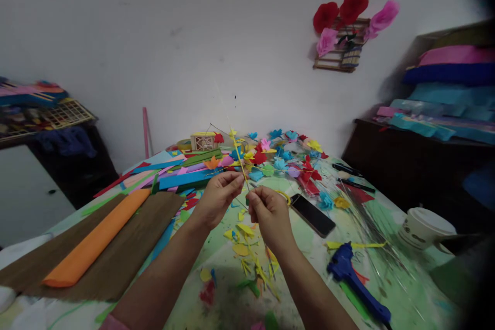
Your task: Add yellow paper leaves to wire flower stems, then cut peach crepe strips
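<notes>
now both hands' grip pinched on thin wire (238, 157): left hand (217, 197), right hand (268, 211); wire slants up-left, away.

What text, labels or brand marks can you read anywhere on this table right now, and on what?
None can be read.
White paper cup: a dark printed mark on its side, too blurred to read.
Black phone: dark face, no text visible.
Blue glue gun: no label visible.

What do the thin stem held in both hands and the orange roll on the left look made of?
The stem looks like fine wire part-wrapped in yellow paper: hair-thin, straight, matte; this is uncertain. The orange roll looks like crepe or tissue paper: dull, softly folded. Left hand and right hand pinch the stem.
</notes>
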Tool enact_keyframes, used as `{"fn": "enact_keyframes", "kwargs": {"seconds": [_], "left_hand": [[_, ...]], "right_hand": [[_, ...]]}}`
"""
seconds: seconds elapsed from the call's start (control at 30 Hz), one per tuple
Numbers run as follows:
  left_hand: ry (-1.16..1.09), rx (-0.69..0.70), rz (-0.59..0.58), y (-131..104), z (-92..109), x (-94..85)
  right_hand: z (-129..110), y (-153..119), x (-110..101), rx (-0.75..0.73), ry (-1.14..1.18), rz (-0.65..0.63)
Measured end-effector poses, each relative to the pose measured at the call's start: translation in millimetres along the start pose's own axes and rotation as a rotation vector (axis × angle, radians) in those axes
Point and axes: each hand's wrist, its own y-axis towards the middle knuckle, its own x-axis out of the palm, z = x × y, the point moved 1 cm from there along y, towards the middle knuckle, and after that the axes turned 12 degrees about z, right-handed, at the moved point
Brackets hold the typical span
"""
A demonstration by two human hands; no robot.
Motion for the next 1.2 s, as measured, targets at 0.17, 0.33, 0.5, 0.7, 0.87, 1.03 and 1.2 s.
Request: {"fn": "enact_keyframes", "kwargs": {"seconds": [0.17, 0.33, 0.5, 0.7, 0.87, 1.03, 1.2], "left_hand": [[-0.075, -0.085, -0.008, -0.8, -1.7, 1.5], [-0.068, -0.112, -0.076, -4.4, 1.4, 3.3], [-0.128, -0.154, -0.156, -9.9, 1.1, 7.6], [-0.049, -0.034, -0.006, -5.9, -5.9, 5.1], [0.025, 0.120, 0.152, -2.8, -12.4, 2.8], [-0.027, 0.026, 0.069, -11.1, -10.4, 11.2], [-0.123, -0.125, -0.056, -15.0, -6.5, 13.3]], "right_hand": [[-0.3, -0.1, 0.0, 0.059, 0.140, -0.049], [-0.9, -1.9, 3.8, 0.176, 0.340, -0.123], [-0.8, -3.3, 4.2, 0.487, 0.703, -0.344], [4.7, -3.6, 7.0, 0.325, 0.492, -0.206], [6.2, -7.3, 5.1, -0.276, -0.142, 0.192], [6.9, -8.3, 9.2, 0.010, 0.230, 0.034], [1.3, -10.1, 14.8, 0.509, 0.787, -0.265]]}}
